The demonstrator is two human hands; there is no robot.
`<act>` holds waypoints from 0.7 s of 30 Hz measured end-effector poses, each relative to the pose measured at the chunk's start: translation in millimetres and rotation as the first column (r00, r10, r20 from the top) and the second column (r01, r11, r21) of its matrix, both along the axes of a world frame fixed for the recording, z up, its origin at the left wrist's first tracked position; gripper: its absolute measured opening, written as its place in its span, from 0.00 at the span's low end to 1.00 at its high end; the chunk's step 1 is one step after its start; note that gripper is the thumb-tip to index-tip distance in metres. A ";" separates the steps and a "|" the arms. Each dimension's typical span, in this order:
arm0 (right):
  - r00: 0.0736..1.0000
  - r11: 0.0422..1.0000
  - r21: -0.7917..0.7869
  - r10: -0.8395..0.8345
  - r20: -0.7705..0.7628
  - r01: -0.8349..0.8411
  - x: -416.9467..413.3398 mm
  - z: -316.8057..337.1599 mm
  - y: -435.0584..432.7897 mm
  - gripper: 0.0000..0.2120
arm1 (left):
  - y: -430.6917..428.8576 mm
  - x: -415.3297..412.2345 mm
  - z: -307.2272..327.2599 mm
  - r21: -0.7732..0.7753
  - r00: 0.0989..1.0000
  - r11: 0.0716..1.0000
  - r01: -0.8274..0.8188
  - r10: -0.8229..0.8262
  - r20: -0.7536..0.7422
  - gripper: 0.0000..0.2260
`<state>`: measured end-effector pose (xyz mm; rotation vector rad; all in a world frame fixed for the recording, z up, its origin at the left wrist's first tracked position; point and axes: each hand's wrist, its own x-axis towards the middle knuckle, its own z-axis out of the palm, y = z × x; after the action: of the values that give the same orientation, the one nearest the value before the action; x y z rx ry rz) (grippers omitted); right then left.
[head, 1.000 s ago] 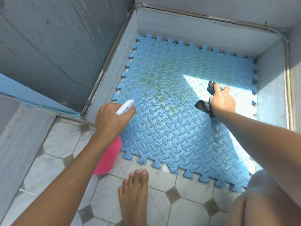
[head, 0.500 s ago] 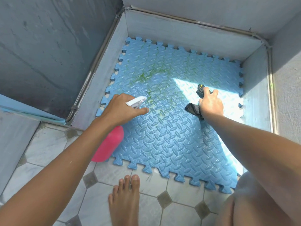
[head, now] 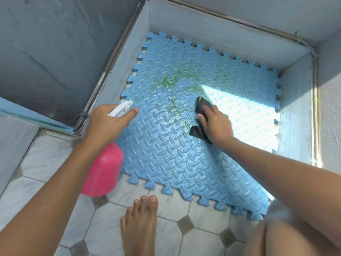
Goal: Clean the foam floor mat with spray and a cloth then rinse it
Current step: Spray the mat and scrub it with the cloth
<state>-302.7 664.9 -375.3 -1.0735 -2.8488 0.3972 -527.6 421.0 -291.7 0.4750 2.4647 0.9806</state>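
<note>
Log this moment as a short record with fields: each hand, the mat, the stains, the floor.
left hand: grips the pink spray bottle, index finger on the white trigger head, nozzle pointing over the mat
right hand: presses a dark cloth flat on the mat
mat: blue interlocking foam, diamond texture, lying in a low walled corner
stains: green streaks around the mat's middle and far part, beyond the cloth
sunlight: bright patch on the mat's right side
floor: pale tiles with dark diamond insets; a bare foot near the mat's edge

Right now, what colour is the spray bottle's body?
Pink, with a white trigger head; the spray bottle shows clearly in the head view.
</note>
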 end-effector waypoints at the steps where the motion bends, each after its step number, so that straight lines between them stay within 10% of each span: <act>1: 0.990 0.990 -0.028 0.141 -0.015 -0.141 -7.8 0.9 -27.6 0.21 | -1.8 -2.6 1.9 0.012 1.000 1.000 -0.018 0.018 0.013 0.26; 5: 0.763 0.763 -0.034 0.643 -0.064 -0.646 -10.5 -6.6 -113.6 0.19 | -4.5 -7.7 5.0 0.076 0.997 0.995 -0.061 0.056 0.059 0.29; 8: 0.716 0.718 0.006 0.694 -0.078 -0.696 -20.4 -8.6 -80.3 0.19 | -6.5 -6.0 3.3 0.076 0.999 0.997 -0.027 0.024 0.036 0.30; 12: 0.971 0.972 0.089 0.226 -0.080 -0.219 -51.0 -9.5 24.7 0.18 | -4.1 -15.1 1.7 0.055 0.999 0.999 0.000 -0.003 0.052 0.32; 16: 0.970 0.975 0.021 -0.220 -0.105 0.223 -80.4 -10.6 39.0 0.17 | -7.3 -7.3 6.2 0.061 0.999 0.998 0.020 -0.021 0.025 0.29; 21: 0.926 0.940 -0.024 0.332 -0.179 -0.341 -65.0 -8.8 -67.9 0.16 | -29.2 -6.5 -29.4 -0.018 0.995 0.999 -0.044 0.042 -0.087 0.29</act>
<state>-367.7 597.0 -384.1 -0.5179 -2.8743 0.5631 -534.1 391.8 -321.1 0.4691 2.5694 0.9712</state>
